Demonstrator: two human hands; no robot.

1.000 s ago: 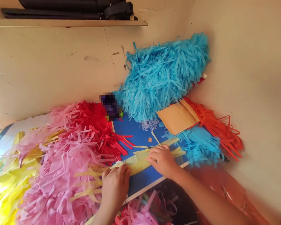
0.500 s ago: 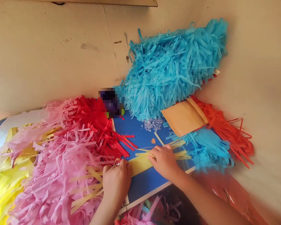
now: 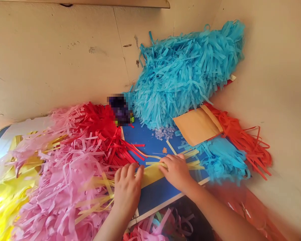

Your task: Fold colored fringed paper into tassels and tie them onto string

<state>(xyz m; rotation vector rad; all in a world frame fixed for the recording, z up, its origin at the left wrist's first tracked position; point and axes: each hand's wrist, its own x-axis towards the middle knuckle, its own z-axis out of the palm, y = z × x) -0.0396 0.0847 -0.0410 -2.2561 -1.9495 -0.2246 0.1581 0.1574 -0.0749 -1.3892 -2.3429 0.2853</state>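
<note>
A strip of yellow fringed tissue paper (image 3: 153,174) lies across a blue board (image 3: 157,197), its fringe pointing left and right. My right hand (image 3: 177,172) curls over the strip and pinches it. My left hand (image 3: 127,190) rests at the strip's left part with its fingers spread, touching the paper without closing on it. Just left of that hand, a mass of pink paper fringe (image 3: 61,189) spreads out, and red fringe (image 3: 100,134) lies beyond it.
A large turquoise fringe bundle (image 3: 187,75) leans on the cream wall (image 3: 52,63). A tan paper sheet (image 3: 197,126) lies on orange fringe (image 3: 245,144). A small pixelated dark object (image 3: 120,109) stands at the board's far corner. Yellow fringe (image 3: 7,197) piles up at far left.
My left hand's fingers have opened and spread on the strip's left part. The view has tilted down since the oldest frame, moving the shelf almost out of sight.
</note>
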